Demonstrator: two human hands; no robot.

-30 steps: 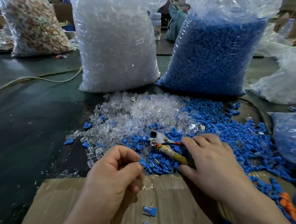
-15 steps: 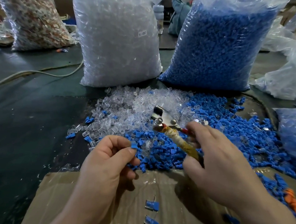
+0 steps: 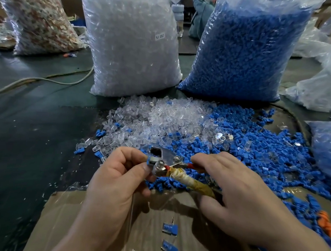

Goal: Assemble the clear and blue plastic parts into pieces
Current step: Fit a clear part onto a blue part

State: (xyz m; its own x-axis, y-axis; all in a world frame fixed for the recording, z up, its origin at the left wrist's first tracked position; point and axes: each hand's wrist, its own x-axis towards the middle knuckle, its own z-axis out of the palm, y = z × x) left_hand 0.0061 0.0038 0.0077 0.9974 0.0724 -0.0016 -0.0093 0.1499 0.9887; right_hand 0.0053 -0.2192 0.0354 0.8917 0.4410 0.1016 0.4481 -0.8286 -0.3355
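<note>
Since a moment ago your right hand [image 3: 239,196] has raised the pliers-like tool [image 3: 166,161] off the loose blue parts [image 3: 255,147] on the desk [image 3: 35,137], its grip closed round the taped handle; your left hand [image 3: 118,174] meets the tool's metal head, grip pinching one blue part [image 3: 149,161]

small white label [image 3: 159,36] reading "SJ 037", stuck on the bag of clear parts [image 3: 130,43]

The left hand [image 3: 115,180] curls, thumb and forefinger pinching a small blue part [image 3: 151,161]. The right hand [image 3: 239,202], palm down, wraps its fingers [image 3: 205,160] round a tool handle [image 3: 193,181] just beside the left fingers.
</note>
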